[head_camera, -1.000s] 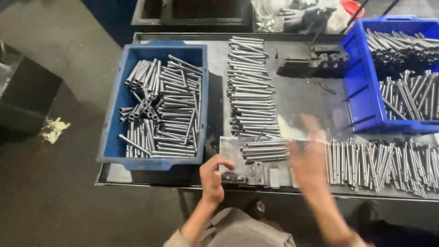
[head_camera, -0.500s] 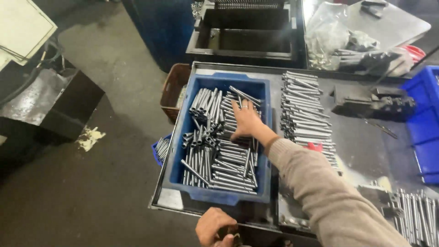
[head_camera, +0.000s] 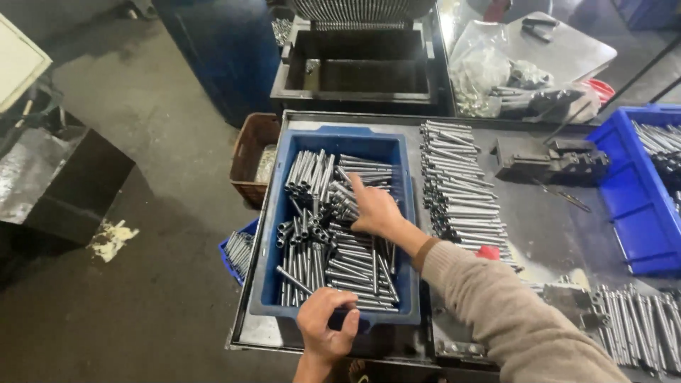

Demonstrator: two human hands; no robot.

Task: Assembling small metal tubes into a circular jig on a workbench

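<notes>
Reaching into the blue bin [head_camera: 333, 142], the right hand [head_camera: 376, 209] lays its open, spread fingers [head_camera: 357, 186] on the metal rods [head_camera: 333, 248], which lie mostly pointing away from the near rim, where the left hand [head_camera: 325, 325] grips closed.

I see a bright blue plastic bin [head_camera: 404, 152] full of shiny grey metal rods [head_camera: 333, 248]. My right hand [head_camera: 374, 210] comes out of a beige knitted sleeve [head_camera: 511, 312]. The dark grey metal table [head_camera: 553, 220] carries a small red piece [head_camera: 487, 252]. Beside it stands a brown plastic crate [head_camera: 250, 152].
</notes>
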